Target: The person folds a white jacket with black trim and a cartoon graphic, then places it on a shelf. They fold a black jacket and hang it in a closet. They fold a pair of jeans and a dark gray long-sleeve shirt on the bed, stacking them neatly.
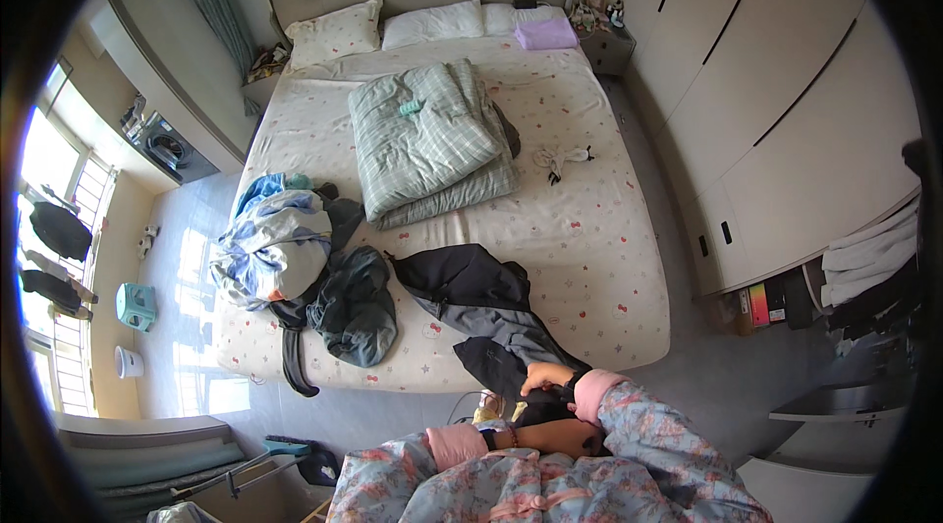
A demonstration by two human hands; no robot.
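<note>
A black and grey jacket (pixel 490 317) lies spread over the foot of the bed, and its near end hangs over the mattress edge towards me. My right hand (pixel 545 378) has its fingers curled on the black cloth at that near end. Reaching across my body, my left hand (pixel 578 438) is close beneath the right one, against dark fabric. Its fingers are mostly hidden, so its grip is unclear. Left of the jacket are a crumpled dark garment (pixel 357 309) and a bunched white and blue cloth (pixel 276 247).
A folded green checked quilt (pixel 423 144) rests mid-bed, with a small white garment (pixel 561 160) to its right. Pillows (pixel 432 24) line the headboard. Wardrobes (pixel 766 96) stand on the right. A teal stool (pixel 137 306) and a broom (pixel 284 447) are on the left.
</note>
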